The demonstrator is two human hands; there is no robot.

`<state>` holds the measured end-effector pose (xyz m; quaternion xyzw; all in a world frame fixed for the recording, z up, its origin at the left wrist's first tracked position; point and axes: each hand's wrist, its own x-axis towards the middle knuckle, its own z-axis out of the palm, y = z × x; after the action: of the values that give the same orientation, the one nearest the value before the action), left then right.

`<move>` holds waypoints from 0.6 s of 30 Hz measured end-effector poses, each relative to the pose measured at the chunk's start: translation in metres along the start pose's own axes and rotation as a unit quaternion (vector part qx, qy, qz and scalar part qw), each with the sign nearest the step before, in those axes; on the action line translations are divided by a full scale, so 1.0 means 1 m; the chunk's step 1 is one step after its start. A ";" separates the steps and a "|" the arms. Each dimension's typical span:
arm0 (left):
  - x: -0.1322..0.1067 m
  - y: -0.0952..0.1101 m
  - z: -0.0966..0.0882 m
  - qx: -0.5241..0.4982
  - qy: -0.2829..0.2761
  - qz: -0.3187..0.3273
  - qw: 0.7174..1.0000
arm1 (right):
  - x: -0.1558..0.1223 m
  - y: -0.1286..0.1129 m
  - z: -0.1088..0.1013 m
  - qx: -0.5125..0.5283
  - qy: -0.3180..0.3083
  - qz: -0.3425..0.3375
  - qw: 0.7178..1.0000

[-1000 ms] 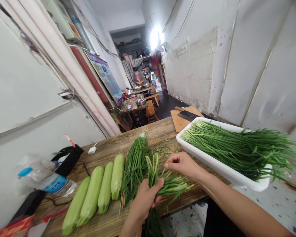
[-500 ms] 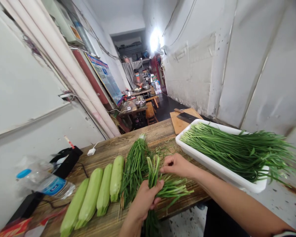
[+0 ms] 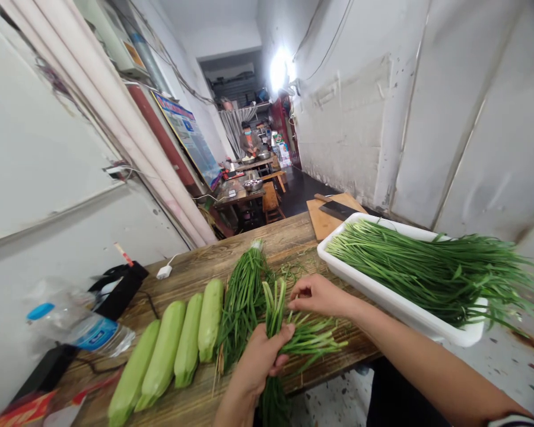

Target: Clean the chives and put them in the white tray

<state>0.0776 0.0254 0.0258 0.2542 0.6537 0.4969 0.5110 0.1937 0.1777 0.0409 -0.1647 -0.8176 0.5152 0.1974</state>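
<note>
My left hand [image 3: 267,356] is closed around a small bunch of garlic chives [image 3: 275,305], pale stem ends upward and green leaves hanging below the fist. Just right of the stem ends is my right hand [image 3: 318,296], thumb and fingers pinched together; whatever is between them is too small to make out. Under and beside my hands lie loose chives [image 3: 318,338] with pale ends to the right. A larger tied bundle of chives [image 3: 244,290] rests on the wooden table [image 3: 289,231], left of my hands.
Several pale green zucchini [image 3: 164,350] lie to the left, past them a water bottle [image 3: 84,332]. At right stands a white tub [image 3: 382,287] heaped with chives [image 3: 427,267]. Behind it, a cleaver [image 3: 338,209] rests on a cutting board [image 3: 320,224]. A person [image 3: 249,141] works far back.
My right hand has shifted very slightly left beside the stem ends. The bunch in my left hand stays nearly in place; the view has moved a little.
</note>
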 end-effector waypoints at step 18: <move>-0.003 -0.004 -0.002 0.041 0.040 0.006 0.998 | -0.007 -0.003 -0.009 -0.110 0.029 -0.081 0.990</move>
<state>0.0771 0.0210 0.0233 0.2588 0.6920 0.4819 0.4710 0.2040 0.1800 0.0455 -0.1332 -0.8740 0.3993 0.2430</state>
